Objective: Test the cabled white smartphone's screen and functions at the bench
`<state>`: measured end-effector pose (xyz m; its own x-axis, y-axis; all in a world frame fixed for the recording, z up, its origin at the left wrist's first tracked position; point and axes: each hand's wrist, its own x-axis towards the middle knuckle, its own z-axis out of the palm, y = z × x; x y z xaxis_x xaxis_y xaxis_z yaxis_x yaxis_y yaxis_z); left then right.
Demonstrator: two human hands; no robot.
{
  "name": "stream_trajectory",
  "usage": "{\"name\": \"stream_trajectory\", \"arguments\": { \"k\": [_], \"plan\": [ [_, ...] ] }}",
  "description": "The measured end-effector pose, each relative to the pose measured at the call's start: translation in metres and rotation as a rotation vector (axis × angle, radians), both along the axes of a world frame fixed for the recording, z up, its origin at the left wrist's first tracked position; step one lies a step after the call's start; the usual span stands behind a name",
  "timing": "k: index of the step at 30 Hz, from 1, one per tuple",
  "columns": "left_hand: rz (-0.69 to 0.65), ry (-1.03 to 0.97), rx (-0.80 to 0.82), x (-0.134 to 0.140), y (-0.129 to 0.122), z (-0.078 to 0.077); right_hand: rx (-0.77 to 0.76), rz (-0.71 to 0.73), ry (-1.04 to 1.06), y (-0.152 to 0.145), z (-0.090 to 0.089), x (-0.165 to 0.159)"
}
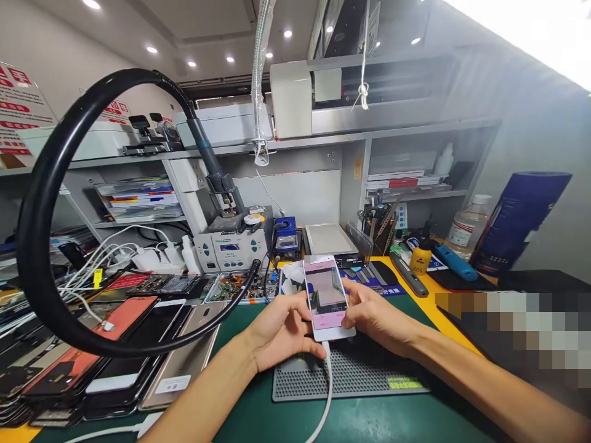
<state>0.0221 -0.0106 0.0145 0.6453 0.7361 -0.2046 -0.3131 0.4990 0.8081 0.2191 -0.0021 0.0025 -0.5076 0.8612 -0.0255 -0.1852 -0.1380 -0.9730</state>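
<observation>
A white smartphone (pixel 328 332) is held up over the work mat, its lit screen showing a camera-like picture between pink bands. My left hand (pixel 284 329) grips its left edge, with fingers bent round the side and one finger near the plug. On the right edge, my right hand (pixel 369 307) is closed round the phone, its thumb at the lower right of the screen. A white charging cable (pixel 329 381) runs from the phone's bottom end down toward me. The phone's back and the fingers behind it are hidden.
Beneath the phone lies a grey perforated mat (pixel 351 372) on a green one. Stacked phones (pixel 133 344) fill the left, with a thick black hose (pixel 28 203) arching over them. A soldering station (pixel 233 246) stands behind; a yellow bottle (pixel 420 258) is at right.
</observation>
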Motion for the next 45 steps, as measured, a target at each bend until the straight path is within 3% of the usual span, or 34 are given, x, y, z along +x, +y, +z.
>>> {"name": "stream_trajectory", "arguments": {
  "k": [11, 29, 39, 45],
  "plan": [
    [0.016, -0.04, -0.083, -0.001, 0.0, -0.001, -0.085, 0.048, 0.06, -0.002, 0.003, 0.001],
    [-0.012, -0.067, -0.188, -0.005, 0.009, -0.008, -0.065, 0.205, 0.072, -0.003, 0.007, 0.006],
    [-0.054, -0.058, -0.173, -0.005, 0.01, -0.009, -0.105, 0.215, 0.077, 0.0, 0.008, 0.007],
    [-0.097, -0.062, -0.085, -0.004, 0.01, -0.012, -0.101, 0.159, 0.03, 0.0, 0.008, 0.003]
  ]
}}
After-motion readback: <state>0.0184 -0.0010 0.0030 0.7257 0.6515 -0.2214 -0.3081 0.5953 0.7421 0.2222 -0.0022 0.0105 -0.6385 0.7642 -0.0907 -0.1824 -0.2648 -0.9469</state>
